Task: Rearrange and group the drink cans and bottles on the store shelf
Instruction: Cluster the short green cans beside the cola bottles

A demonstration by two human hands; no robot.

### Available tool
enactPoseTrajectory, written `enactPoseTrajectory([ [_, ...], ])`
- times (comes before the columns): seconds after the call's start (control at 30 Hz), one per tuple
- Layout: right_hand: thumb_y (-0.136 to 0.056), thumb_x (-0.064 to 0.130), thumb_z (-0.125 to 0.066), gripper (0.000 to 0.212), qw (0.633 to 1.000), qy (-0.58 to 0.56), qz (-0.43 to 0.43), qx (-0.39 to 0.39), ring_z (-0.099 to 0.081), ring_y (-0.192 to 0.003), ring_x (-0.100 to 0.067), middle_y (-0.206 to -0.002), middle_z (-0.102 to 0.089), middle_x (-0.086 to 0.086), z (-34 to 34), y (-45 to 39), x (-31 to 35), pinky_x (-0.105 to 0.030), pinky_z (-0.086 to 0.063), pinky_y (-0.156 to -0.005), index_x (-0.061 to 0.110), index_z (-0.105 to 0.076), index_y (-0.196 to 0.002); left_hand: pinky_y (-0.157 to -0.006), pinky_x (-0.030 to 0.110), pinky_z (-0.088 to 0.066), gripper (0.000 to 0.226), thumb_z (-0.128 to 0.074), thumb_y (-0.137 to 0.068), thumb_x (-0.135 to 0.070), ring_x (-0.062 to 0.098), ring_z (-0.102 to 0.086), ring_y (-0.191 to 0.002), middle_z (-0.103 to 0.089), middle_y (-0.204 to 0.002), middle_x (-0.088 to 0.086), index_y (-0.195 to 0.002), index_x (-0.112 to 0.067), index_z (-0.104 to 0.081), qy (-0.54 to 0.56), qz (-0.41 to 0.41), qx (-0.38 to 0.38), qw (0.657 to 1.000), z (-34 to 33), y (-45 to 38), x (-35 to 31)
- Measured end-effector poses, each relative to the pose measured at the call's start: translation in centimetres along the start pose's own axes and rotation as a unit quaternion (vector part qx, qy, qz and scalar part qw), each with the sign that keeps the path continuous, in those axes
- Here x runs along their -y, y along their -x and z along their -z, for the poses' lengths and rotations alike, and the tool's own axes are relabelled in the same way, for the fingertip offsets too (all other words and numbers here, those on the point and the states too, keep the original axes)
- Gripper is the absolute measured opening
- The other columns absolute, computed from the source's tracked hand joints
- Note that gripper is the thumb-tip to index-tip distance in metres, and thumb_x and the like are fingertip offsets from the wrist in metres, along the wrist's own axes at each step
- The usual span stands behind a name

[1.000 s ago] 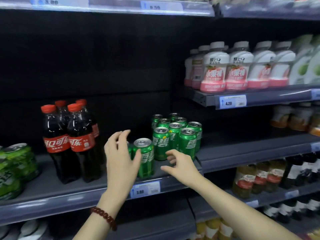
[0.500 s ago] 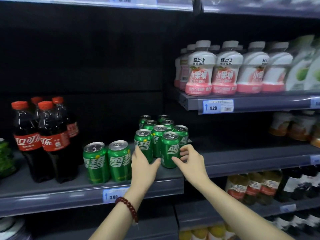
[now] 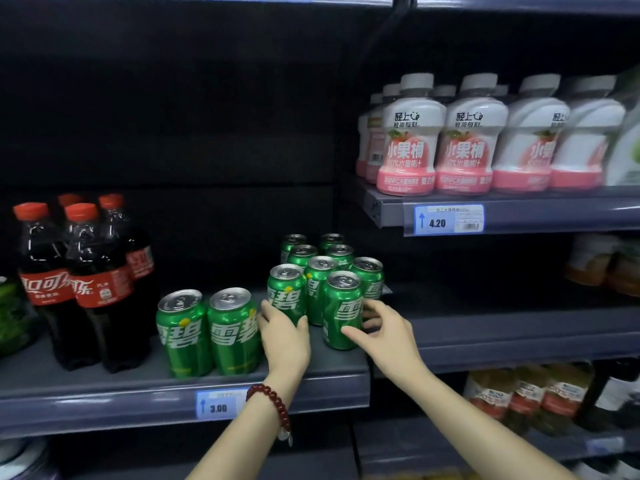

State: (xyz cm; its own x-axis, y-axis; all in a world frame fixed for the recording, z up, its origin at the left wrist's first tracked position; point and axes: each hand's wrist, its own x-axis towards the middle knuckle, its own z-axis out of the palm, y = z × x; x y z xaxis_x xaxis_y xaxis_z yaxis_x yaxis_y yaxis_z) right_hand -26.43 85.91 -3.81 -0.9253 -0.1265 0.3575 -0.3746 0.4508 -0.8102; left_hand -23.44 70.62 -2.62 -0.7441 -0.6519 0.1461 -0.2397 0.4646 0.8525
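Note:
A cluster of several green Sprite cans point(image 3: 320, 268) stands at the right end of the grey shelf point(image 3: 104, 386). My left hand point(image 3: 285, 336) wraps the front-left can point(image 3: 285, 292) of that cluster from the left. My right hand point(image 3: 384, 327) grips the front-right can point(image 3: 343, 306) from the right, fingers around its side. Two more Sprite cans point(image 3: 207, 330) stand side by side to the left of my left hand. Further left are several cola bottles point(image 3: 79, 282) with red caps.
White and pink juice bottles point(image 3: 467, 136) fill the upper right shelf above a 4.20 price tag point(image 3: 446, 220). A 3.00 tag point(image 3: 216, 405) sits on the shelf's front edge. Green packs point(image 3: 12, 313) lie at the far left. Brown and dark bottles point(image 3: 540, 393) fill lower right shelves.
My left hand left the two left cans and moved right to the cluster's front-left can. My right hand closed around the front-right can. The view shifted right.

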Motion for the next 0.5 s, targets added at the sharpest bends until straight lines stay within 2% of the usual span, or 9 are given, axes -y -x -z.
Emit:
enactPoseTrajectory([
  [0.07,-0.071,0.034,-0.08,0.055,1.0,-0.007,0.0,0.002,-0.061,-0.095,-0.005,-0.112,-0.065,0.006,-0.1,0.0,0.0,-0.029,-0.055,-0.082,0.023,-0.06,-0.122,-0.103,0.041,-0.037,0.06,-0.062,-0.089,-0.014,0.038,-0.042,-0.126,-0.041,-0.136,0.027,-0.136,0.004,-0.028,0.005,0.004,-0.006,1.0,-0.2,-0.2,-0.2],
  [0.13,-0.071,0.033,-0.081,0.052,1.0,-0.022,0.0,-0.002,-0.059,-0.095,0.001,-0.11,-0.065,0.01,-0.4,0.1,-0.1,-0.014,-0.051,-0.076,0.024,-0.059,-0.117,-0.098,0.042,-0.041,0.055,-0.06,-0.09,-0.012,0.039,-0.048,-0.121,-0.046,-0.133,0.027,-0.133,0.004,-0.029,0.012,0.006,-0.002,1.0,-0.3,-0.3,-0.3],
  [0.2,-0.07,0.033,-0.083,0.053,0.999,-0.034,-0.003,-0.006,-0.058,-0.094,0.004,-0.109,-0.065,0.012,-0.8,0.3,0.0,-0.008,-0.046,-0.073,0.025,-0.057,-0.116,-0.096,0.042,-0.042,0.055,-0.06,-0.09,-0.012,0.04,-0.05,-0.12,-0.048,-0.132,0.027,-0.133,0.004,-0.029,0.008,0.0,0.0,1.0,-0.2,-0.2,-0.2],
  [0.3,-0.068,0.033,-0.084,0.056,0.999,-0.04,-0.004,-0.019,-0.059,-0.096,-0.001,-0.108,-0.063,0.01,-1.3,0.4,0.1,-0.013,-0.047,-0.078,0.025,-0.053,-0.114,-0.098,0.042,-0.043,0.056,-0.061,-0.09,-0.015,0.039,-0.05,-0.119,-0.047,-0.131,0.027,-0.132,0.007,-0.03,-0.036,-0.025,0.001,0.999,0.0,0.4,0.0],
  [0.4,-0.07,0.036,-0.082,0.063,1.0,-0.015,0.001,-0.013,-0.058,-0.1,-0.007,-0.112,-0.059,0.006,-1.4,0.3,0.2,-0.025,-0.051,-0.086,0.022,-0.053,-0.125,-0.094,0.039,-0.046,0.05,-0.061,-0.091,-0.021,0.035,-0.053,-0.114,-0.049,-0.125,0.023,-0.124,0.005,-0.033,-0.093,-0.067,0.007,0.993,0.2,1.3,0.1],
  [0.5,-0.07,0.039,-0.08,0.064,1.0,-0.012,0.003,-0.005,-0.057,-0.102,-0.008,-0.114,-0.058,0.007,-1.3,0.4,0.2,-0.027,-0.051,-0.088,0.021,-0.055,-0.126,-0.087,0.033,-0.049,0.048,-0.06,-0.091,-0.028,0.03,-0.056,-0.109,-0.052,-0.12,0.018,-0.119,0.002,-0.035,-0.128,-0.105,0.013,0.986,0.6,2.2,0.3],
])
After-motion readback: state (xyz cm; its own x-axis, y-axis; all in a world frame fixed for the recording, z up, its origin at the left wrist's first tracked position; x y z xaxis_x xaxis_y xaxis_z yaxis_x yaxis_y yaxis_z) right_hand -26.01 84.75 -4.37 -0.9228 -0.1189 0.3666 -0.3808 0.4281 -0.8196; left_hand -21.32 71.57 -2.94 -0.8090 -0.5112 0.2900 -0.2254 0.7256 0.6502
